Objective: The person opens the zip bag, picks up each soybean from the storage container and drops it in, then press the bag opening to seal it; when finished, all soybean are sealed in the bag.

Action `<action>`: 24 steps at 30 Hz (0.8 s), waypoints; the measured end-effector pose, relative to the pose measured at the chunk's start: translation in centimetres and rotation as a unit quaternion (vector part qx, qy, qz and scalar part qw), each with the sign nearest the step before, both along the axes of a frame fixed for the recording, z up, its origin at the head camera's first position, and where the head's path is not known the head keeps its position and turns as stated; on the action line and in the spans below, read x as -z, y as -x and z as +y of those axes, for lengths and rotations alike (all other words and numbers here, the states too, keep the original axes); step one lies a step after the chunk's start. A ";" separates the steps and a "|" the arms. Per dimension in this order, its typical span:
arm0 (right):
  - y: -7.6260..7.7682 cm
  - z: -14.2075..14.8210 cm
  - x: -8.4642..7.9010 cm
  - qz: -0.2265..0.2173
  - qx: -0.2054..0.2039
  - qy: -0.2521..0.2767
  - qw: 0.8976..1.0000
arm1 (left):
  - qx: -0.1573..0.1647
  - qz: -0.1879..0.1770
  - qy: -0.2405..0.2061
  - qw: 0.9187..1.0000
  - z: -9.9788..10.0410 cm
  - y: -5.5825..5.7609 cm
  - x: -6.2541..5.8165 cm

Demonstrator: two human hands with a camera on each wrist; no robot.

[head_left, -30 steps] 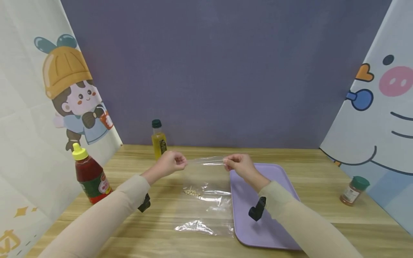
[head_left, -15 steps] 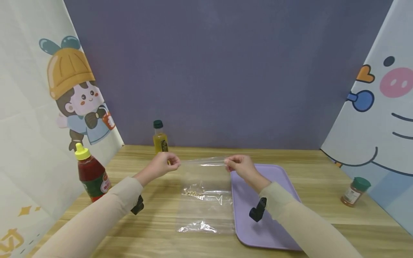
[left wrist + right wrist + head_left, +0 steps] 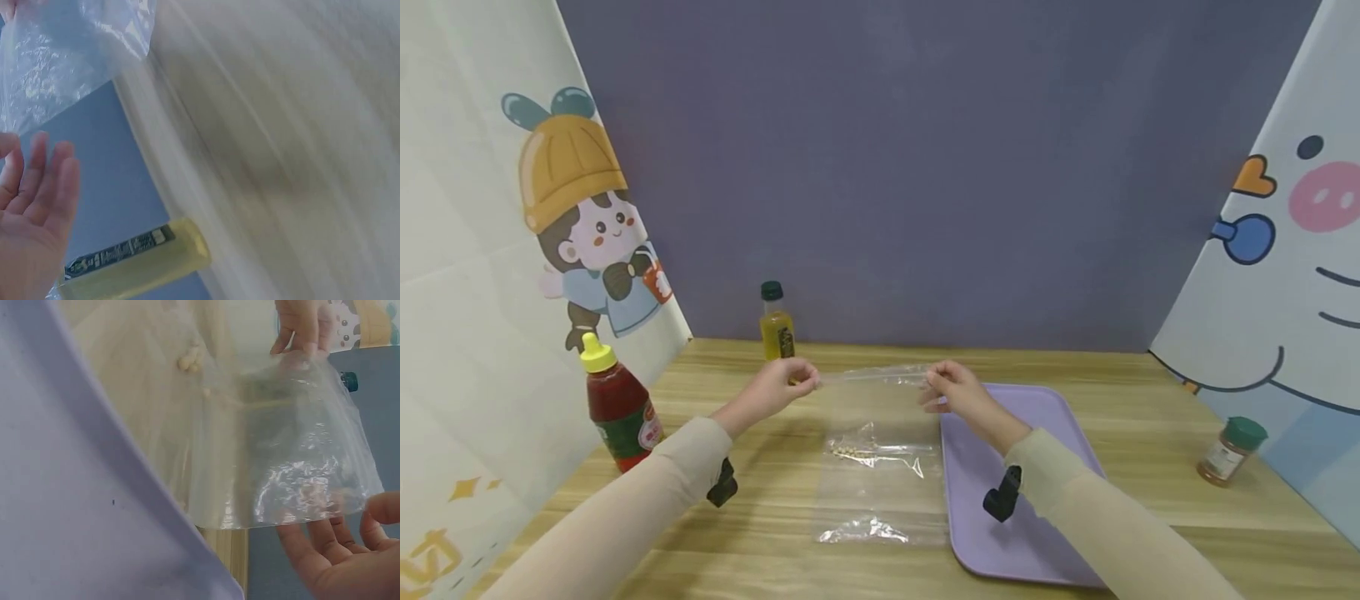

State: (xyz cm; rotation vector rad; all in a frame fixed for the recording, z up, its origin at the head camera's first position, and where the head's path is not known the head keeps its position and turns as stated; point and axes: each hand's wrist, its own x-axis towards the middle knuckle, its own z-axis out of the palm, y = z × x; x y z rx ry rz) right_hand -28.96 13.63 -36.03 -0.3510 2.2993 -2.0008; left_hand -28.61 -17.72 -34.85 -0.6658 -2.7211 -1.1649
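A clear plastic zip bag (image 3: 880, 417) is stretched between both hands, its top edge raised and its lower part lying on the wooden table. Small pale pieces, perhaps beans or nuts (image 3: 850, 452), show about midway down it; the right wrist view has them as round cream lumps (image 3: 189, 360). My left hand (image 3: 777, 385) pinches the top left corner between thumb and index finger. At the top right corner, my right hand (image 3: 962, 396) pinches the bag, its other fingers (image 3: 309, 547) spread apart behind the film.
A purple tray (image 3: 1000, 483) lies right of the bag, under my right forearm. Behind my left hand stands an oil bottle (image 3: 777, 329). A red sauce bottle (image 3: 622, 412) with a yellow cap is at left, a green-lidded spice jar (image 3: 1231, 450) at far right.
My left hand has shifted slightly left, drawing the bag's top edge wider. The right hand's lower fingers have spread out. Both hands keep hold of the bag.
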 end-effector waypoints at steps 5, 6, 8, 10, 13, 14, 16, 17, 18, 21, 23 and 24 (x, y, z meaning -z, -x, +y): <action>-0.3 -0.4 0.1 -0.028 -0.019 0.016 0.999 | 0.020 -0.095 -0.119 0.988 0.7 -0.3 0.8; -0.3 -0.5 0.1 -0.033 -0.020 0.019 0.999 | 0.020 -0.105 -0.136 0.985 0.9 -0.4 0.9; -0.3 -0.6 0.2 -0.041 -0.021 0.025 0.999 | 0.020 -0.115 -0.162 0.980 1.2 -0.5 1.1; -0.3 -0.8 0.2 -0.045 -0.018 0.026 0.998 | 0.014 -0.122 -0.185 0.975 1.4 -0.6 1.2; -0.3 -1.0 0.2 -0.047 -0.014 0.022 0.999 | 0.005 -0.127 -0.213 0.969 1.6 -0.7 1.2; -0.3 -1.0 0.2 -0.051 -0.013 0.021 0.998 | 0.002 -0.129 -0.221 0.967 1.6 -0.7 1.2; -0.2 -1.0 0.2 -0.059 -0.012 0.022 0.998 | -0.008 -0.134 -0.233 0.963 1.6 -0.7 1.1; -0.1 -1.1 0.1 -0.064 -0.012 0.024 0.998 | -0.012 -0.136 -0.237 0.962 1.5 -0.6 1.0; 0.0 -1.2 0.1 -0.073 -0.009 0.028 0.997 | -0.017 -0.137 -0.237 0.962 1.5 -0.5 1.0; 0.3 -1.4 0.1 -0.089 -0.006 0.038 0.995 | -0.037 -0.140 -0.235 0.961 1.6 -0.1 0.9; 0.7 -1.7 0.2 -0.099 0.000 0.044 0.994 | -0.051 -0.144 -0.230 0.961 1.6 0.3 0.9; 1.0 -1.8 0.3 -0.104 0.002 0.045 0.994 | -0.057 -0.145 -0.224 0.962 1.6 0.5 1.0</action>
